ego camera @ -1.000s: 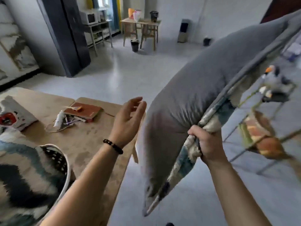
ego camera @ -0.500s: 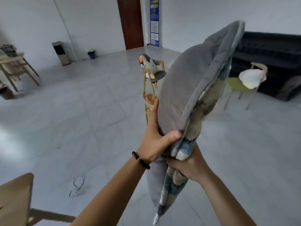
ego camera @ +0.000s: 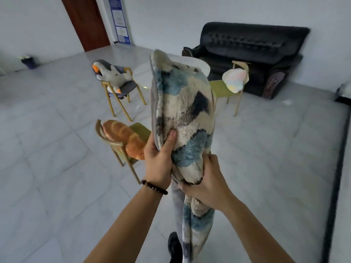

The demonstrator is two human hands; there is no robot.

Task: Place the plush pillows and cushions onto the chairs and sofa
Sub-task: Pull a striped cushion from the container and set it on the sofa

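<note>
**Blue-and-cream cushion held upright in both hands, mid-room**

The plush cushion (ego camera: 186,103) is off the floor, standing on end in front of the person, with its shaggy blue, cream and dark patterned face turned to the camera. A strip of its grey backing shows along the left edge. Its lower end hangs down past the wrists toward a dark shoe (ego camera: 173,243).

The left grip (ego camera: 157,160) clasps the cushion's left edge. The thumb lies on the patterned face and the fingers are hidden behind the grey side. A dark beaded bracelet (ego camera: 153,186) circles that wrist. The right grip (ego camera: 205,185) is clenched round the cushion just below the left one and bunches the fabric where the fingers wrap under it. The two are close together.

Beyond the cushion, on the pale tiled floor (ego camera: 57,168), stand three chairs, each with a plush on it:
- The nearest chair (ego camera: 141,130), just left of the cushion, has an olive seat and holds a bread-shaped pillow (ego camera: 125,137) leaning on its backrest.
- A grey chair (ego camera: 130,86) farther back on the left carries a goose plush (ego camera: 114,73).
- A green chair (ego camera: 220,90) to the right holds a pastel plush (ego camera: 234,80).

A black sofa (ego camera: 252,46) stands against the far wall behind the green chair. A brown door (ego camera: 85,21) is at the upper left.
</note>
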